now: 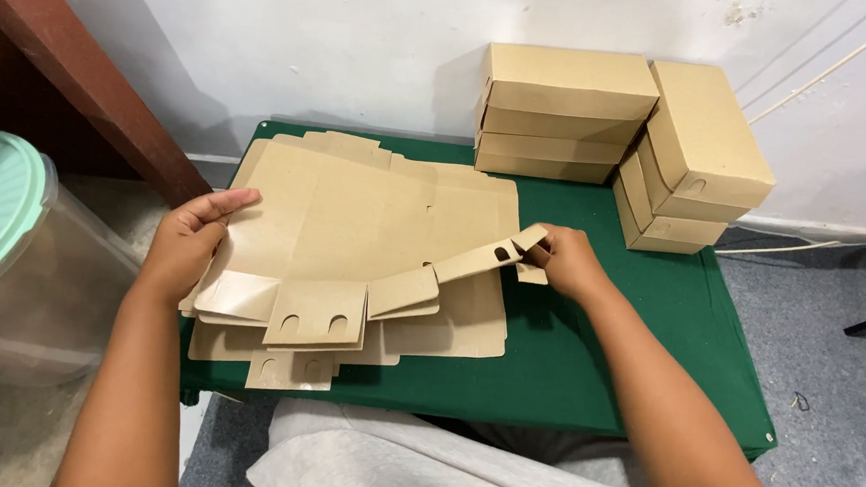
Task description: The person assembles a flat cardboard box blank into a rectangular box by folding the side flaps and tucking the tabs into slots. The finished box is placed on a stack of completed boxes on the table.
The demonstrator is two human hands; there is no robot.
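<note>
The flat cardboard blank [354, 219] lies on top of a pile on the green worktop [586, 363]. It looks light, thin and easy to crease. The right hand [564, 262] pinches its end tab with fingers together; the left hand [188, 244] rests with fingers straight on the opposite edge.

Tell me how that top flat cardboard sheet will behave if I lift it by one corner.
The top cardboard sheet is thin and creased, so it would probably sag and fold. Likely light. The flap in the right hand already bends up.
</note>
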